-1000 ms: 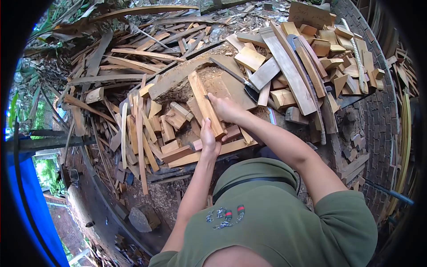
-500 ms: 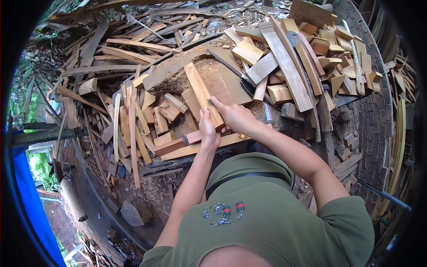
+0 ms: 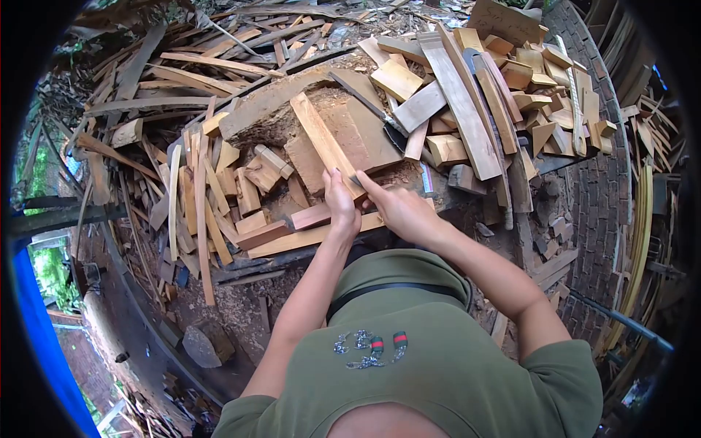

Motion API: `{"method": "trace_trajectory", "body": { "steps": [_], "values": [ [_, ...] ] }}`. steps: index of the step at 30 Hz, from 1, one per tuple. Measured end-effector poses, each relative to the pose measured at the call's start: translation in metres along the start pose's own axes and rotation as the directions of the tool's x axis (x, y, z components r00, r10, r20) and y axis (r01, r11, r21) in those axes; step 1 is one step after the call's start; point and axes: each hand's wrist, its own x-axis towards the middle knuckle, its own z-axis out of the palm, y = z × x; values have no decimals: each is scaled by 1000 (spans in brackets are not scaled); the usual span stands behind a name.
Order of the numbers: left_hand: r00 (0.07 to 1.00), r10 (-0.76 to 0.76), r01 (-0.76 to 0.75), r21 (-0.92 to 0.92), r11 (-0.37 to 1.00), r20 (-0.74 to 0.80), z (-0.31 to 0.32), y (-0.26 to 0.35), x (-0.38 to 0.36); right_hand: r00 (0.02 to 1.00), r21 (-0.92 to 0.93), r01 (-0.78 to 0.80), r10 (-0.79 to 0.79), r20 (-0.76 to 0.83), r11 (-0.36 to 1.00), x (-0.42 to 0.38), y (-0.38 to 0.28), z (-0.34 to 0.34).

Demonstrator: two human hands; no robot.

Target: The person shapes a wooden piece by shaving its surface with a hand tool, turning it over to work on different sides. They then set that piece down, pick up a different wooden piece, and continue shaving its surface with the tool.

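Observation:
My left hand (image 3: 340,201) is closed around the near end of a light-brown wooden block (image 3: 321,137), long and narrow, which slants away to the upper left. The block's far end lies over a thick, worn board (image 3: 380,135). My right hand (image 3: 401,212) is closed beside the same end, its index finger stretched along a small dark flat piece (image 3: 355,179) against the block's right side. Most of that piece is hidden by the fingers, so its kind cannot be made out. Below the hands lies a long pale plank (image 3: 292,244) with a short reddish block (image 3: 310,216) beside it.
Cut wood blocks (image 3: 447,150) and long boards (image 3: 460,109) are heaped at the right. Several small offcuts (image 3: 248,191) lie left of the worn board. Thin wood strips (image 3: 201,204) and scraps pile up at the far left. A dark-handled tool (image 3: 365,101) rests behind the block.
My right hand and the dark piece have slid along the block toward its near end. The left hand keeps its hold. The whole view has shifted slightly.

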Motion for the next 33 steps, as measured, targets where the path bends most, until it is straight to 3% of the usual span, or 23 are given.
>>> {"method": "trace_trajectory", "body": {
  "steps": [4, 8, 12, 15, 20, 23, 25, 27, 31, 33],
  "values": [
    [998, -57, 56, 30, 998, 16, 6, 12, -11, 999, 13, -46, 46, 26, 999, -10, -8, -10],
    [1000, -28, 28, 36, 999, -10, 0, 2, -4, 998, 32, -58, 58, 11, 998, 44, 14, 14],
    [999, -41, 40, 22, 999, 31, -2, 8, -7, 999, 66, -39, 39, 3, 997, 15, 9, 11],
    [998, -51, 51, 19, 999, 27, -3, 6, -7, 981, -24, -139, 141, 130, 990, -9, -10, -11],
    [1000, -30, 30, 75, 997, 1, -2, 7, -11, 999, -26, -30, 30, 11, 999, 42, 12, 13],
    [998, -59, 57, 68, 996, 24, -2, 12, -13, 1000, -5, -16, 16, 20, 1000, 28, 4, 8],
    [998, -60, 59, 31, 998, 21, -6, 10, -10, 996, -84, -32, 39, 84, 996, 14, -5, 0],
    [997, -68, 68, 18, 998, 20, -8, 9, -9, 997, 29, 3, -5, 75, 1000, 9, -10, -4],
    [996, -85, 84, 60, 995, 22, -10, 15, -14, 997, -84, -39, 45, 69, 996, 55, -3, 9],
    [997, -74, 72, 55, 996, 29, -12, 15, -11, 997, -49, -30, 33, 76, 998, 45, -3, 9]
  ]
}}
